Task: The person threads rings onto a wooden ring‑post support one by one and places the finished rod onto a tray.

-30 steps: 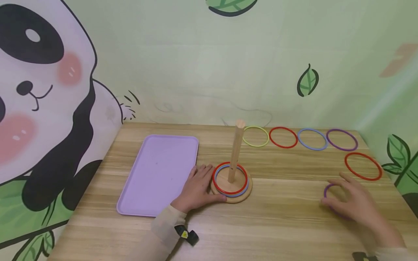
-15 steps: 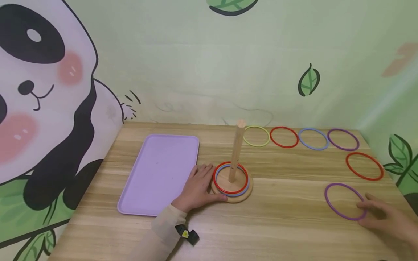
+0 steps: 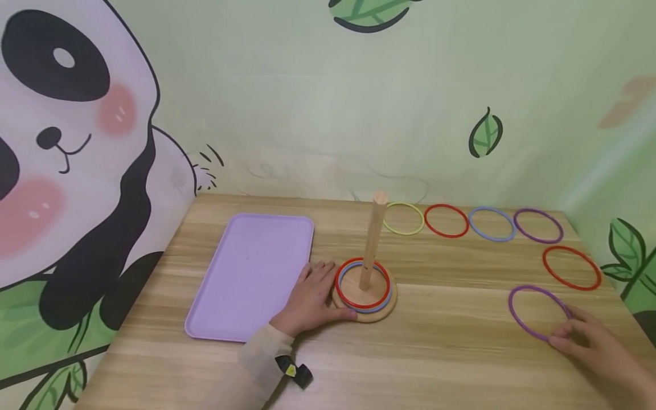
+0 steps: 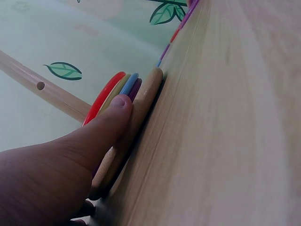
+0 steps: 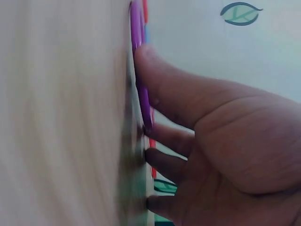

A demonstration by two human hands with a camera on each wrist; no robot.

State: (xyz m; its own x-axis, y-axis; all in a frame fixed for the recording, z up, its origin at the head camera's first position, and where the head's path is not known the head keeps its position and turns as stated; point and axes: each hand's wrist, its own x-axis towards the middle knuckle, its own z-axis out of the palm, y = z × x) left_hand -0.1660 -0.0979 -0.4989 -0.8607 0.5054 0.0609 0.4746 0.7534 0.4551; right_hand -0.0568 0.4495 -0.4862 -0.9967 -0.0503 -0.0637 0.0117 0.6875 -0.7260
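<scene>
In the head view my left hand [image 3: 310,299] rests against the round base of a wooden ring-toss stand [image 3: 390,307], its fingers along the left edge and thumb at the front. The left wrist view shows that thumb touching stacked rings around the peg: a red ring [image 4: 104,96] on top, with yellow, blue and purple ones beneath. At the right, my right hand [image 3: 599,344] pinches the near right side of a purple ring [image 3: 528,330] between thumb and fingers. In the right wrist view the thumb [image 5: 157,70] lies on the ring; its other fingertips are near the tabletop.
A lilac tray [image 3: 246,273] lies left of the stand. Along the back right are a yellow-green ring [image 3: 404,234], a red ring [image 3: 447,236], a blue ring [image 3: 492,240] and a purple ring [image 3: 538,241]; another red ring [image 3: 571,287] lies nearer the right edge. A wall stands behind.
My right hand has moved from above the near purple ring to its near right side and now pinches it. The left hand and stand stay in place.
</scene>
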